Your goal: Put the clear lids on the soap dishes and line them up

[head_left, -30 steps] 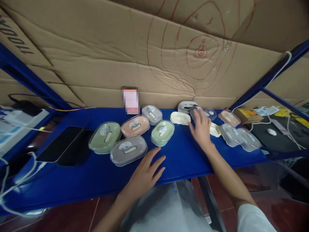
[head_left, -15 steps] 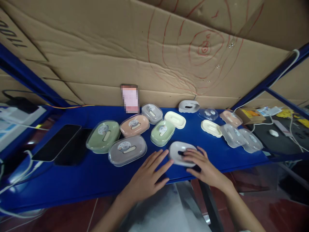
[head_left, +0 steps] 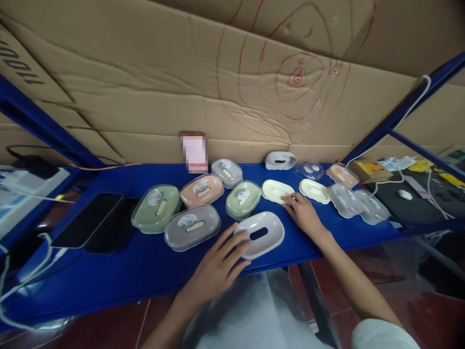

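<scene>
My left hand (head_left: 227, 254) is at the left end of a grey oval soap dish (head_left: 274, 235) with a slot in its middle. Its fingers reach over the rim and the thumb lies low on the near side. Farther back, my right hand (head_left: 303, 213) has its fingers closed on the right end of a shallow cream insert tray (head_left: 274, 190). Just left of that tray sits a lidded green soap dish (head_left: 242, 199). A second cream tray (head_left: 314, 191) lies to the right of my right fingers.
Lidded dishes stand at left: green (head_left: 156, 208), peach (head_left: 202, 190) and grey (head_left: 192, 228). Behind are an open grey dish (head_left: 280, 160) and a clear lid (head_left: 312, 170). Several more pieces, including clear lids (head_left: 345, 199), lie at right. A phone (head_left: 87, 219) lies far left.
My right hand has left the grey dish and reached back to the cream tray, which has shifted right and nearer. The grey dish has moved left and turned, under my left hand.
</scene>
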Available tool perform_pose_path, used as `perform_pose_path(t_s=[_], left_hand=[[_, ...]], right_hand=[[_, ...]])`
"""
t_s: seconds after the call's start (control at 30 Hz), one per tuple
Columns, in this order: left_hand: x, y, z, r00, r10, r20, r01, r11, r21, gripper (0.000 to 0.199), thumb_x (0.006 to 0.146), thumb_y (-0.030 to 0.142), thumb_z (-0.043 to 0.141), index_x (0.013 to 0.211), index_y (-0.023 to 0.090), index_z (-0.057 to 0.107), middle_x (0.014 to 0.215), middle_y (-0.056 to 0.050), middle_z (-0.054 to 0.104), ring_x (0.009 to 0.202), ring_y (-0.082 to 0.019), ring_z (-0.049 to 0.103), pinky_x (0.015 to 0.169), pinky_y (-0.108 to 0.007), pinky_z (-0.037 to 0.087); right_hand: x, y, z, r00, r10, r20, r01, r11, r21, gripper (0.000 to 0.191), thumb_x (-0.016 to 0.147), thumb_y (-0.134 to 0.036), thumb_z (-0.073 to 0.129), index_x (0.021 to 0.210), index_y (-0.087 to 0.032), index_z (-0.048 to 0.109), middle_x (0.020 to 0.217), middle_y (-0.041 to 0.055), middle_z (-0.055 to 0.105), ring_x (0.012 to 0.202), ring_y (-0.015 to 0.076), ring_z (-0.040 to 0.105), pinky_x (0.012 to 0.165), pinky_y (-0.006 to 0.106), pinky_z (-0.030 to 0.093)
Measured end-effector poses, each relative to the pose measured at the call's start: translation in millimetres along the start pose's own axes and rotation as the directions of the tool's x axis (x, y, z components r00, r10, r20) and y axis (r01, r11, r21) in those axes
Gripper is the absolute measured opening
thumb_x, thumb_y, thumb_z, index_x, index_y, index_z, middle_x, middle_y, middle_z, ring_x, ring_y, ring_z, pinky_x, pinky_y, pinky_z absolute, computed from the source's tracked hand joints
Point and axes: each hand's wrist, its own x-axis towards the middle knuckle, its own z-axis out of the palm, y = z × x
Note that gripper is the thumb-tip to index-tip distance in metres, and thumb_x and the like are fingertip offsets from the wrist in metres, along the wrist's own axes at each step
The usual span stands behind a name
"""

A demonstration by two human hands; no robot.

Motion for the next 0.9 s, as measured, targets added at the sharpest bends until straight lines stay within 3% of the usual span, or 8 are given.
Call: perform_pose_path(t_s=[0.1, 0.2, 0.33, 0.4, 0.5, 0.63, 0.77, 0.9], left_hand=[[2, 1, 2.9, 1.000, 0.015, 0.001, -0.015, 1.000, 0.014, 0.031, 0.107, 0.025, 0.061, 0.136, 0.016, 0.066, 0.146, -0.011, 0.067, 0.156, -0.030, 0.045, 0.126, -0.050, 0.049], [7, 3, 10.1, 1.000, -0.024, 0.006, 0.024, 0.997, 0.078, 0.032, 0.107, 0.025, 0.060, 0.137, 0.016, 0.065, 0.147, -0.012, 0.066, 0.157, -0.033, 0.044, 0.124, -0.053, 0.050], [13, 5, 17.9, 0.995, -0.086, 0.050, 0.083, 0.995, 0.061, 0.033, 0.109, 0.027, 0.056, 0.139, 0.016, 0.063, 0.156, -0.014, 0.058, 0.160, -0.033, 0.038, 0.124, -0.051, 0.051], [13, 5, 19.2, 0.991, -0.102, 0.083, 0.099, 0.995, 0.031, 0.033, 0.109, 0.027, 0.055, 0.140, 0.017, 0.062, 0.161, -0.014, 0.054, 0.162, -0.032, 0.035, 0.124, -0.050, 0.050], [12, 4, 19.6, 0.988, -0.101, 0.116, 0.100, 0.995, 0.019, 0.035, 0.109, 0.030, 0.056, 0.142, 0.020, 0.062, 0.165, -0.013, 0.050, 0.162, -0.032, 0.034, 0.125, -0.052, 0.048], [9, 3, 21.2, 0.985, -0.091, 0.148, 0.083, 0.995, 0.058, 0.044, 0.107, 0.036, 0.061, 0.148, 0.022, 0.058, 0.171, -0.013, 0.042, 0.160, -0.034, 0.037, 0.125, -0.056, 0.045], [9, 3, 22.5, 0.978, -0.106, 0.179, 0.095, 0.993, 0.064, 0.056, 0.107, 0.036, 0.061, 0.159, 0.023, 0.048, 0.176, -0.014, 0.034, 0.161, -0.035, 0.035, 0.126, -0.057, 0.044], [10, 4, 21.4, 0.976, -0.092, 0.197, 0.084, 0.995, 0.049, 0.063, 0.107, 0.033, 0.060, 0.166, 0.026, 0.038, 0.177, -0.012, 0.031, 0.162, -0.033, 0.034, 0.128, -0.055, 0.041]], right_hand=[[-53, -12, -8, 1.000, 0.026, -0.007, -0.026, 1.000, 0.009, 0.035, 0.112, -0.035, 0.046, 0.134, -0.026, 0.071, 0.133, 0.0156, 0.066, 0.116, 0.0348, 0.070, 0.098, 0.054, 0.059], [-88, -39, -8, 1.000, 0.005, -0.028, 0.001, 0.984, 0.177, 0.036, 0.111, -0.037, 0.052, 0.145, -0.031, 0.062, 0.152, 0.0128, 0.057, 0.139, 0.0337, 0.060, 0.112, 0.055, 0.054], [-91, -67, -4, 0.994, 0.007, -0.110, 0.039, 0.911, 0.410, 0.071, 0.107, -0.041, 0.062, 0.168, -0.030, 0.028, 0.176, 0.0152, 0.027, 0.162, 0.0326, 0.034, 0.124, 0.055, 0.045], [-82, -70, -4, 0.992, -0.102, -0.080, 0.126, 0.908, 0.399, 0.075, 0.105, -0.043, 0.065, 0.169, -0.033, 0.028, 0.180, 0.0123, 0.016, 0.165, 0.0346, 0.024, 0.127, 0.058, 0.041], [-70, -65, -5, 0.956, -0.290, -0.036, 0.285, 0.901, 0.327, 0.058, 0.105, -0.042, 0.067, 0.160, -0.035, 0.049, 0.176, 0.0081, 0.032, 0.165, 0.0342, 0.025, 0.127, 0.059, 0.041], [-68, -58, -7, 0.929, -0.345, -0.131, 0.366, 0.911, 0.192, 0.049, 0.103, -0.037, 0.070, 0.151, -0.029, 0.060, 0.162, 0.0099, 0.055, 0.160, 0.0339, 0.037, 0.123, 0.059, 0.045], [-77, -55, -6, 0.939, -0.304, -0.158, 0.320, 0.943, 0.086, 0.055, 0.099, -0.045, 0.075, 0.150, -0.032, 0.061, 0.150, 0.0096, 0.066, 0.147, 0.0376, 0.051, 0.116, 0.062, 0.049], [-84, -50, -2, 0.950, -0.176, -0.257, 0.219, 0.964, 0.149, 0.051, 0.097, -0.050, 0.076, 0.144, -0.034, 0.066, 0.134, 0.0106, 0.070, 0.129, 0.0367, 0.059, 0.107, 0.058, 0.055]])
